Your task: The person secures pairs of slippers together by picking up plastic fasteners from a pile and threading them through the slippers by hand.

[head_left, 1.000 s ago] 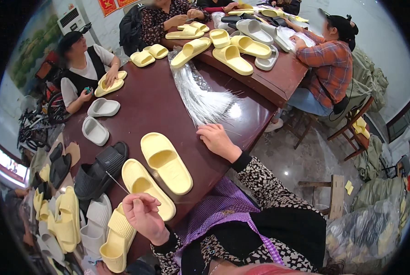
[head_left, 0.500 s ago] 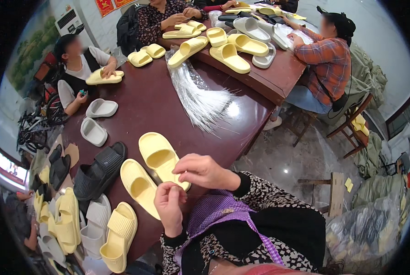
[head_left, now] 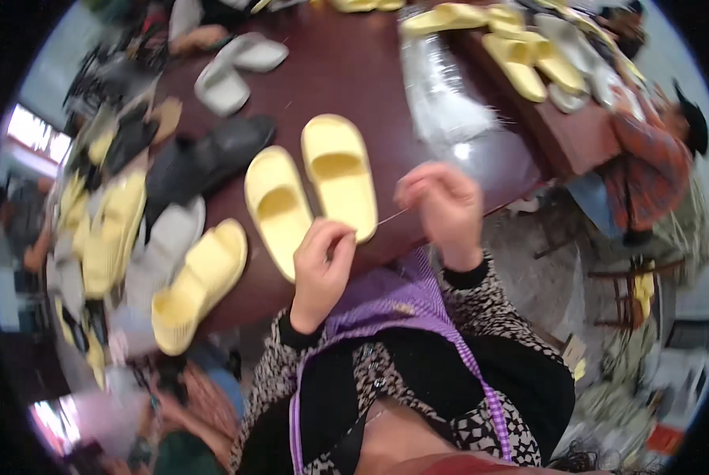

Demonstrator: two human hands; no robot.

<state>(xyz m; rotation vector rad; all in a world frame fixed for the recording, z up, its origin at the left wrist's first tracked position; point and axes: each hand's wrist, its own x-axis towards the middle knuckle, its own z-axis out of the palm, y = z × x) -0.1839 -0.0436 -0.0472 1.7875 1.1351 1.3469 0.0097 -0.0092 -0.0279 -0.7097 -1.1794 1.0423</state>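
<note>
A thin pale strand (head_left: 391, 218) runs slantwise between my two hands in front of the pair of yellow slippers. My left hand (head_left: 323, 267) is closed in a pinch at its lower end, beside the toe-to-heel edge of the near slippers. Farther right and higher, my right hand (head_left: 449, 207) is blurred, its fingers pinched together at the other end. Of the pair, the left yellow slipper (head_left: 279, 202) and the right yellow slipper (head_left: 340, 170) lie side by side on the dark red table (head_left: 331, 63).
Black slippers (head_left: 204, 154), a grey slipper (head_left: 168, 237) and another yellow slipper (head_left: 200, 285) crowd the left edge. Light grey slippers (head_left: 240, 67) lie farther off. A bundle of white strands (head_left: 449, 107) rests at the far right. A person in a plaid shirt (head_left: 651, 166) sits beyond.
My hands have moved apart, the right one swinging away rightward, with the strand stretched between them. The view has shifted, with the far side of the table partly out of frame.
</note>
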